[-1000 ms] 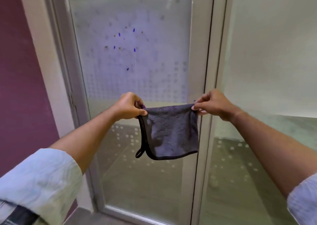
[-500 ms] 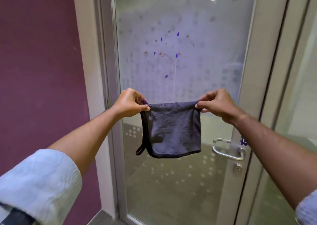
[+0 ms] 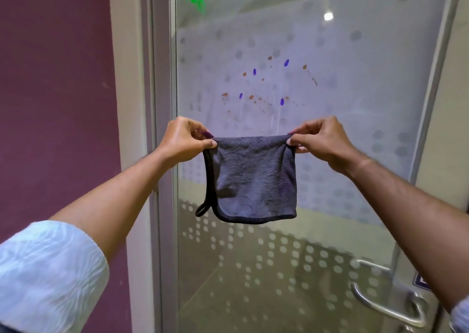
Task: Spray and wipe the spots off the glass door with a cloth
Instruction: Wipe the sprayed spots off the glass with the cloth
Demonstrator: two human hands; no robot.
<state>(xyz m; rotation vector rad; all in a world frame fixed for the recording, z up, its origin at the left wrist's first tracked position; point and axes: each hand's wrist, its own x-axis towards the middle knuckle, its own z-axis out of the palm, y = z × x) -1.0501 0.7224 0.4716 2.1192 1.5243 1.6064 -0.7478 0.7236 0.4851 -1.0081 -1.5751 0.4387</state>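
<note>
A folded grey cloth (image 3: pixel 253 178) with a dark hem and a small loop hangs in front of the glass door (image 3: pixel 355 84). My left hand (image 3: pixel 184 140) pinches its upper left corner. My right hand (image 3: pixel 321 140) pinches the upper right corner, so the cloth is stretched flat between them. Above the cloth, several blue and brown spots (image 3: pixel 266 86) are scattered on the frosted band of the glass. No spray bottle is in view.
A metal door handle (image 3: pixel 385 304) sits at the lower right. The pale door frame (image 3: pixel 142 104) runs down the left of the glass, with a maroon wall (image 3: pixel 55 91) beyond it. The right door stile (image 3: pixel 441 104) stands behind my right arm.
The view has swung left and closer to the door, so the spots and the handle now show larger. Both hands still hold the cloth stretched the same way.
</note>
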